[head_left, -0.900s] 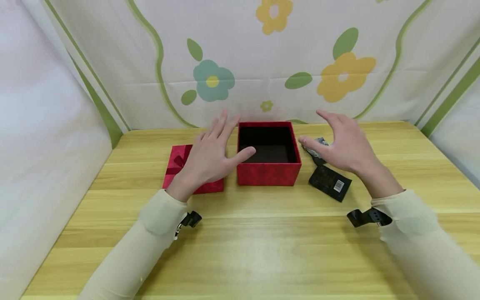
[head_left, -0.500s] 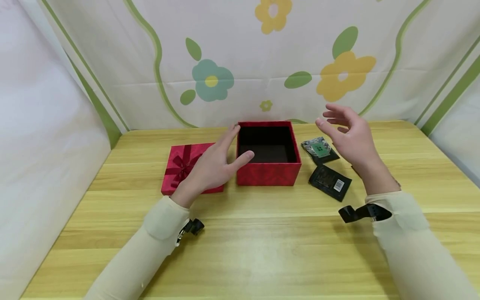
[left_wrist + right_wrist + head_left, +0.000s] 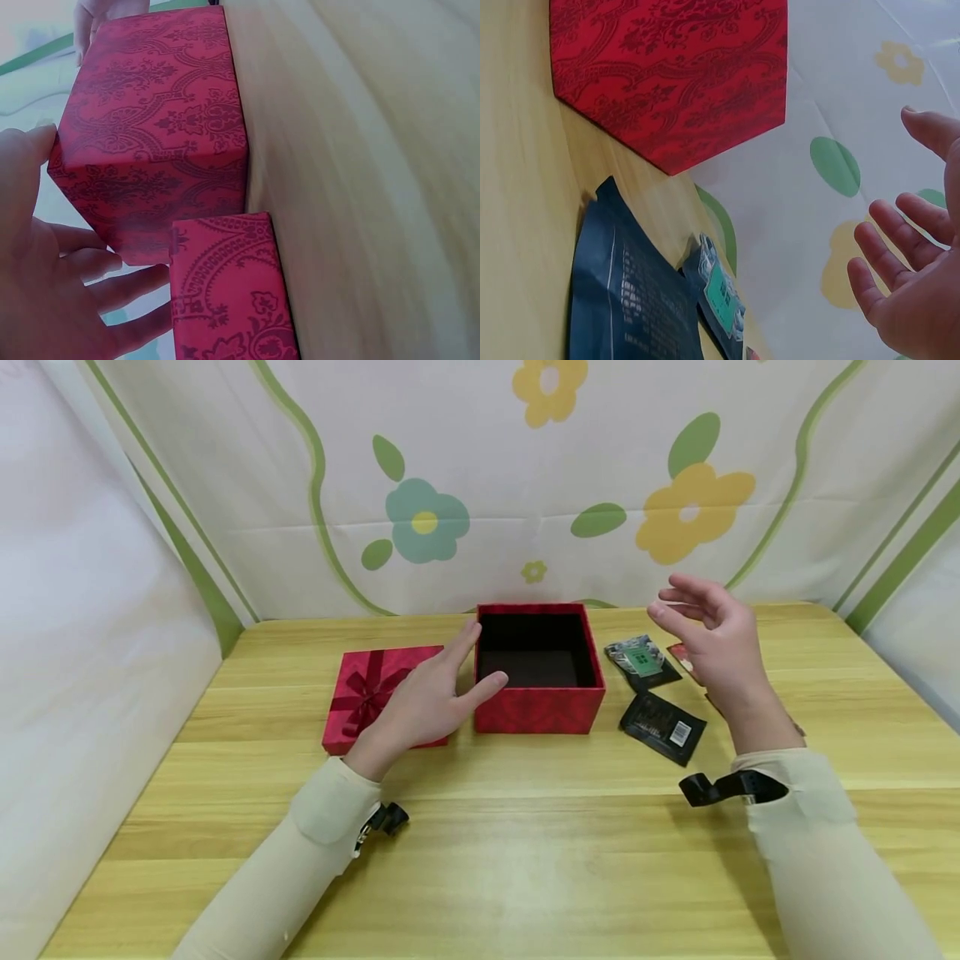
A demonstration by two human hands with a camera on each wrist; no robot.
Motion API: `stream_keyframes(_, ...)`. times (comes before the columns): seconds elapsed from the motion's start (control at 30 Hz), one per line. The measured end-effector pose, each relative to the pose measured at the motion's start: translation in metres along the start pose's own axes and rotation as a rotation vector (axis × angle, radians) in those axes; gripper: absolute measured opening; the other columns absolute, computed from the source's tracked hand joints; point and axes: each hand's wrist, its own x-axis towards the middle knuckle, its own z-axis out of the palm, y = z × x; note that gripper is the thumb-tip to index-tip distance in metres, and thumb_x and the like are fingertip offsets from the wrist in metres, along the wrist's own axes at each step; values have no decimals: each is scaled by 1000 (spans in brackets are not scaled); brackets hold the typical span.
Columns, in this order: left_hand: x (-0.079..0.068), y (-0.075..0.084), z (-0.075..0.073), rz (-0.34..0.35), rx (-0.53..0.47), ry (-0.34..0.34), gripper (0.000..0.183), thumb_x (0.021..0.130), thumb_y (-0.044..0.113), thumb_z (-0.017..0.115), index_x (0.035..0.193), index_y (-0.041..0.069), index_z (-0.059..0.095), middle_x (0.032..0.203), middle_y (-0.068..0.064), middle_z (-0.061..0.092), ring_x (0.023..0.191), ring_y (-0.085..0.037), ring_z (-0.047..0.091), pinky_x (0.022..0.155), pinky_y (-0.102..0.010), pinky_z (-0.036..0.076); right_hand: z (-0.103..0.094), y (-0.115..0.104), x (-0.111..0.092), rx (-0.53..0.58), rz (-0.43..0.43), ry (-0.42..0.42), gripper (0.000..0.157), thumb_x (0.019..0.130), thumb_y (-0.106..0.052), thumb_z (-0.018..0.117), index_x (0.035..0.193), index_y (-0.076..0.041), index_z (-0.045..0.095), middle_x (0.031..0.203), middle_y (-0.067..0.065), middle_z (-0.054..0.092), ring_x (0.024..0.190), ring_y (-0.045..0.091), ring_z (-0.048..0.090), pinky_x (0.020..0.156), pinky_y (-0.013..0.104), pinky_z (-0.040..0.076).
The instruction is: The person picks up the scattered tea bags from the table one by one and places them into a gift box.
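Observation:
A red patterned box (image 3: 536,710) with a dark inside stands topless on the table. My left hand (image 3: 427,697) is at its left side, the thumb by the near left corner and the fingers spread along the left wall. Between thumb and fingers in the left wrist view lies the corner of the box (image 3: 150,161); firm contact cannot be told. Beneath that hand lies the red lid (image 3: 348,685) with its dark red bow, partly hidden. My right hand (image 3: 723,643) hovers above the table right of the box, fingers loosely bent and holding nothing, as the right wrist view confirms.
Right of the box lie a black packet with a green label (image 3: 643,662) and a black packet with a barcode (image 3: 660,727). A red item (image 3: 681,657) shows partly behind my right hand. A flowered curtain (image 3: 517,485) hangs behind the table (image 3: 510,860).
My left hand has come down beside the box, its fingers now at the left wall. My right hand has shifted right with its fingers more bent, uncovering the green-labelled packet.

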Motion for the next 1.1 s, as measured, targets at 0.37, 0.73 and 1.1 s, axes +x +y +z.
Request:
stream_keyframes(0.37, -1, -3, 1, 8, 32, 1, 94, 98, 78, 49, 172, 33, 13, 178, 20, 7, 161, -23, 35, 122, -56, 42, -4, 17, 7, -91, 40, 1, 61, 98, -36, 77, 153, -18, 55, 126, -21, 60, 117, 2, 55, 79, 10, 56)
stream_keyframes(0.73, 0, -2, 0, 6, 55, -15, 93, 99, 78, 46, 172, 33, 9, 179, 18, 6, 159, -25, 38, 121, -55, 43, -7, 30, 13, -200, 82, -19, 69, 96, -45, 78, 154, -15, 54, 123, -24, 55, 112, 1, 54, 79, 9, 53)
stream_keyframes(1.1, 1, -1, 0, 0, 67, -24, 91, 100, 76, 47, 172, 36, 8, 179, 18, 6, 159, -26, 38, 121, -55, 43, -4, 42, 14, -395, 149, -146, 91, 93, -59, 75, 161, -8, 43, 157, 15, 50, 140, 33, 48, 98, 29, 48)
